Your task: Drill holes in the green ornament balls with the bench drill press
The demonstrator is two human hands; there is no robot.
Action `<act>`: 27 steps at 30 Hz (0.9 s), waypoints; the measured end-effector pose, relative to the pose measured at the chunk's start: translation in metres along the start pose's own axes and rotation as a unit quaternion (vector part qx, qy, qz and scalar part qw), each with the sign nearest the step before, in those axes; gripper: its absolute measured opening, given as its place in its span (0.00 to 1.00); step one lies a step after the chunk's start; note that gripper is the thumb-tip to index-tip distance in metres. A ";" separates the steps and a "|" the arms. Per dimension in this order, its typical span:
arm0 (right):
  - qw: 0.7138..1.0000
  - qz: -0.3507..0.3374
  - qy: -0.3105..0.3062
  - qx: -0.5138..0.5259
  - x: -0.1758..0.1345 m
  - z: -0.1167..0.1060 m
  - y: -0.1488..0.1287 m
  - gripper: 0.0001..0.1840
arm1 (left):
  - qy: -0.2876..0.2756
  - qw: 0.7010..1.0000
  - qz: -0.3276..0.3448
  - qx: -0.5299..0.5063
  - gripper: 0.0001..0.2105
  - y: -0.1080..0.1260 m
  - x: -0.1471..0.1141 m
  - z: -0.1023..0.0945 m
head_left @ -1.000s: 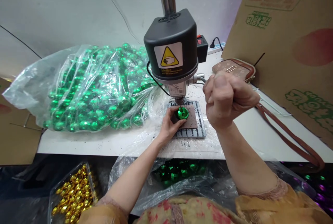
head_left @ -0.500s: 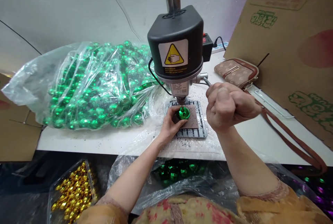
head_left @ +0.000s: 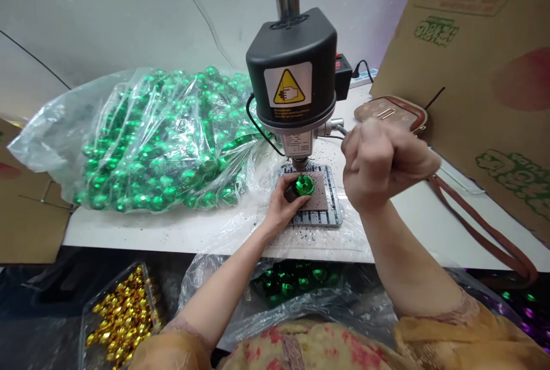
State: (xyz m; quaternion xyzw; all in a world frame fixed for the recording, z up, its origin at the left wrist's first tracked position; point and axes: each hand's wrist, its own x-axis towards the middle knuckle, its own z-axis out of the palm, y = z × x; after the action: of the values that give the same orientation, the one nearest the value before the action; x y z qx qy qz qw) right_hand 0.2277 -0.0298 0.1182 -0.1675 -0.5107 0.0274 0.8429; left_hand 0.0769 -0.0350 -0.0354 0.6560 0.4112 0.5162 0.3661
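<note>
A shiny green faceted ball (head_left: 305, 185) sits under the chuck of a small black drill press (head_left: 292, 66), on a brown pad (head_left: 318, 198) over the slotted metal base (head_left: 335, 218). My left hand (head_left: 286, 201) grips the ball from its left side, thumb in front and fingers behind. To the right of the press, my right hand (head_left: 382, 164) is closed in a fist round the feed lever (head_left: 341, 129); most of the lever is hidden inside it. Dark shavings lie scattered on the pad and base.
A clear bag of green balls (head_left: 172, 141) fills the table's left side. At right lie a brown-trimmed purse (head_left: 389, 112) and a tall cardboard box (head_left: 481, 83). Below the table edge are a bin of gold balls (head_left: 124, 318) and more green balls (head_left: 296, 281) in plastic.
My right fist has shifted slightly up and to the right in the picture and is a little blurred. My left hand stays on the green ball. The view has moved slightly.
</note>
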 end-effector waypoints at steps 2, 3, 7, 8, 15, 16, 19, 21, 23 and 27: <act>0.999 0.052 0.011 0.010 0.016 0.009 -0.006 0.26 | 0.015 1.000 0.001 0.017 0.23 0.001 -0.001 0.002; 0.997 0.070 0.005 0.007 0.023 0.013 -0.007 0.26 | 0.028 0.999 0.002 0.034 0.22 0.004 -0.003 0.002; 0.996 0.090 -0.014 0.024 0.039 0.018 -0.006 0.26 | 0.007 0.989 0.017 0.145 0.18 0.036 -0.025 -0.011; 0.996 0.087 -0.013 0.031 0.039 0.018 -0.005 0.26 | -0.045 0.984 0.022 0.170 0.18 0.048 -0.033 -0.017; 0.995 0.096 -0.005 0.042 0.036 0.017 -0.004 0.25 | -0.354 0.915 -0.006 0.193 0.20 0.090 -0.057 -0.072; 0.995 0.091 -0.006 0.047 0.036 0.017 -0.003 0.25 | -0.308 0.931 -0.002 0.195 0.17 0.084 -0.048 -0.078; 0.995 0.086 -0.007 0.055 0.036 0.016 0.000 0.25 | -0.155 0.962 0.018 0.223 0.07 0.056 -0.002 -0.086; 0.995 0.086 -0.002 0.056 0.036 0.015 0.001 0.25 | -0.103 0.958 -0.005 0.269 0.08 0.038 0.035 -0.088; 0.995 0.084 0.000 0.054 0.035 0.015 0.001 0.25 | -0.092 0.918 -0.066 0.380 0.12 0.025 0.066 -0.089; 0.995 0.083 -0.003 0.048 0.035 0.015 0.000 0.26 | -0.134 0.775 -0.157 0.597 0.22 0.015 0.100 -0.092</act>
State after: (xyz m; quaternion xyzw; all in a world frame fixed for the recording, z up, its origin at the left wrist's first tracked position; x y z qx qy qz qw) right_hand 0.2315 -0.0179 0.1545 -0.1685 -0.4960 0.1224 0.8430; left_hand 0.0020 0.0555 0.0341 0.7316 0.6811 0.0087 0.0282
